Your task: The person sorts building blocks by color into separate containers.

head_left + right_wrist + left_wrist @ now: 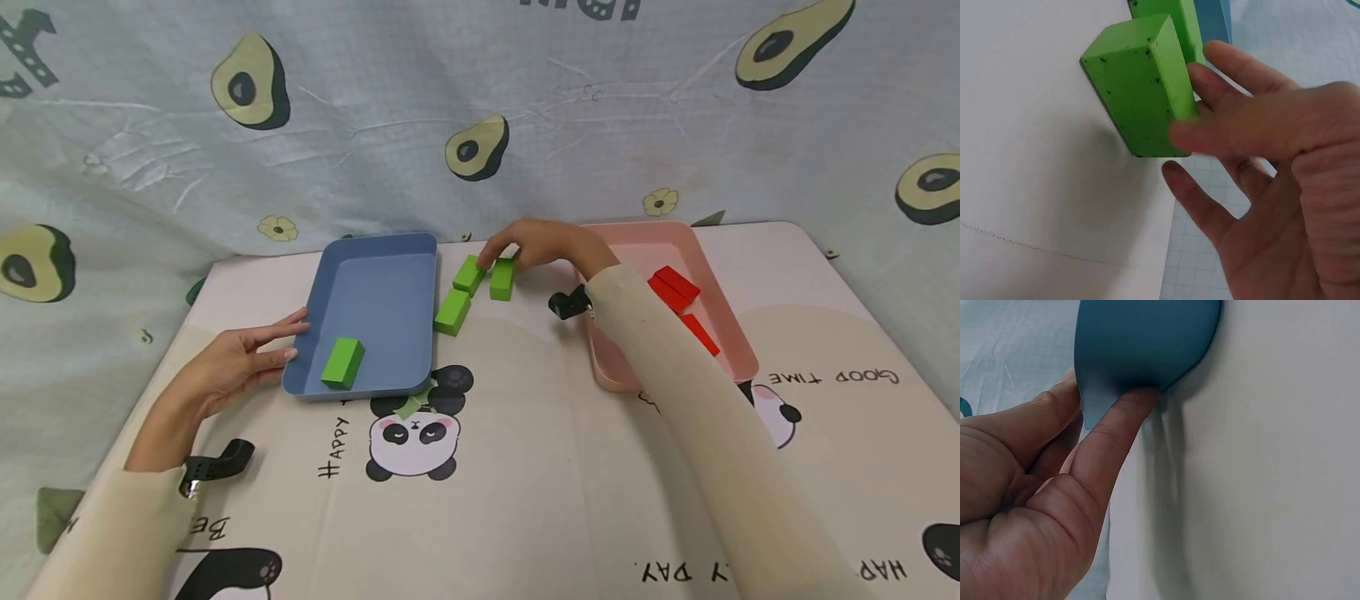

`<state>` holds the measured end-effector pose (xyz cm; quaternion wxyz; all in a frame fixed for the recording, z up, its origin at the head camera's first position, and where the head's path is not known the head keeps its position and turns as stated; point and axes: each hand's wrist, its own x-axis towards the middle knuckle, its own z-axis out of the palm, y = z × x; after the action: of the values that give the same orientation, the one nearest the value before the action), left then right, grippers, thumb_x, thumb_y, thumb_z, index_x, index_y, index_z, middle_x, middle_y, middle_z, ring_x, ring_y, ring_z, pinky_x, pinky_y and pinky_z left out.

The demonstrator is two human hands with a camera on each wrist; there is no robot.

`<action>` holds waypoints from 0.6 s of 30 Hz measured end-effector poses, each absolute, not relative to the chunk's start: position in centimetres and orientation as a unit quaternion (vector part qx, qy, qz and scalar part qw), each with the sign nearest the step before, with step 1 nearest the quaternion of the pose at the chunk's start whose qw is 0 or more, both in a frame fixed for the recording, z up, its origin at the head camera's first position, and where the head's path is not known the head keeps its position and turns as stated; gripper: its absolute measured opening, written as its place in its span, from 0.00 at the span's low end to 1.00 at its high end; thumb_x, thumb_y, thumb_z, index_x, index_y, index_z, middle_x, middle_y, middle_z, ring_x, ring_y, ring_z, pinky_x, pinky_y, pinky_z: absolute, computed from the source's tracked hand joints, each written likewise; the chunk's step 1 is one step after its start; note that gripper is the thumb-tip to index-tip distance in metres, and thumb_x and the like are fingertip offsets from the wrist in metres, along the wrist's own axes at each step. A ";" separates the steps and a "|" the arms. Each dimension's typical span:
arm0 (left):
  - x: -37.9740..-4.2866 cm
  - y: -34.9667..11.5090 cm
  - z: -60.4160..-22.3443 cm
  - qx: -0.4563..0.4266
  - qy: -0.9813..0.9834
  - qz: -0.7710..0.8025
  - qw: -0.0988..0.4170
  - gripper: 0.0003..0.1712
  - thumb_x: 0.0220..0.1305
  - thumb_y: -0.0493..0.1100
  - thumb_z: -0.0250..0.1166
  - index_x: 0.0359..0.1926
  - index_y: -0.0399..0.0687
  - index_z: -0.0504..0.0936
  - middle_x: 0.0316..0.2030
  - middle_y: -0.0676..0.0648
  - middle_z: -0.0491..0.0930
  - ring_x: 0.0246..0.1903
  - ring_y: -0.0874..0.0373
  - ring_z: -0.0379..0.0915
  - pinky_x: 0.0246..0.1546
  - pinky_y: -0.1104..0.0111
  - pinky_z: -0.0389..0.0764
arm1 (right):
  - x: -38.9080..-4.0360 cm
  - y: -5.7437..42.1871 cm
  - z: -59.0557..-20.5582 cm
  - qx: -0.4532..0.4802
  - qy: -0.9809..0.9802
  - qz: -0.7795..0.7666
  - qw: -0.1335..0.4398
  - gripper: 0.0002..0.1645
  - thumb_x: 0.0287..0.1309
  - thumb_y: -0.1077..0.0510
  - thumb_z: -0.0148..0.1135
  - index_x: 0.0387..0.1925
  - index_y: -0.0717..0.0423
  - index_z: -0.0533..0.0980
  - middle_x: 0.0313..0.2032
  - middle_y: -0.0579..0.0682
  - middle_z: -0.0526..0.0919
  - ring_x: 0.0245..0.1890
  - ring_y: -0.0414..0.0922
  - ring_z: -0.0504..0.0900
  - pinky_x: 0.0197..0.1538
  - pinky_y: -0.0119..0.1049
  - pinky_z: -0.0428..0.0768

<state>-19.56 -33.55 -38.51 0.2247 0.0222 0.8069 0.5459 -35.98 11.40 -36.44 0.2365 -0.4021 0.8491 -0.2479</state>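
My left hand (238,367) rests with extended fingers against the left side of a blue tray (386,292). In the left wrist view one fingertip (1141,397) touches the tray's outer wall. A green block (342,363) lies inside that tray, near its front left corner. My right hand (543,242) reaches over a second green block (502,279), its spread fingers around the block's far end. In the right wrist view this block (1138,94) sits on the table, with the fingers loosely beside it. Two more green blocks, one farther (468,275) and one nearer (452,312), lie between it and the tray.
A pink tray (618,367) stands at the right, under my right forearm, with several red blocks (673,288) in it. Behind the table (525,467) hangs a curtain (375,167) printed with avocados. The tablecloth bears panda prints and lettering.
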 end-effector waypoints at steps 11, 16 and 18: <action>-19.5 -33.4 -38.6 0.015 0.809 0.543 0.223 0.38 0.74 0.42 0.63 0.78 0.41 0.58 0.81 0.53 0.42 0.56 0.85 0.66 0.53 0.75 0.80 | -36.0 11.8 -37.0 -0.388 0.860 -0.223 0.245 0.28 0.56 0.71 0.70 0.59 0.55 0.82 0.59 0.53 0.82 0.62 0.52 0.74 0.64 0.48 0.76; -19.3 -33.6 -38.6 0.012 0.811 0.541 0.221 0.36 0.75 0.40 0.61 0.78 0.40 0.58 0.81 0.52 0.42 0.55 0.85 0.67 0.52 0.74 0.81 | -36.1 11.8 -37.1 -0.393 0.855 -0.221 0.255 0.25 0.59 0.70 0.69 0.58 0.55 0.82 0.60 0.53 0.82 0.63 0.53 0.73 0.66 0.48 0.74; -19.4 -33.6 -38.6 0.011 0.811 0.543 0.220 0.36 0.75 0.40 0.61 0.78 0.40 0.58 0.81 0.52 0.42 0.55 0.85 0.68 0.52 0.75 0.81 | -36.1 11.7 -37.1 -0.393 0.854 -0.223 0.258 0.24 0.59 0.70 0.69 0.58 0.56 0.82 0.60 0.54 0.81 0.65 0.53 0.73 0.68 0.47 0.73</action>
<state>-19.40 -33.59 -38.59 0.2196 0.0112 0.8106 0.5427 -36.14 11.75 -37.12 0.2576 -0.3934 0.8540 -0.2225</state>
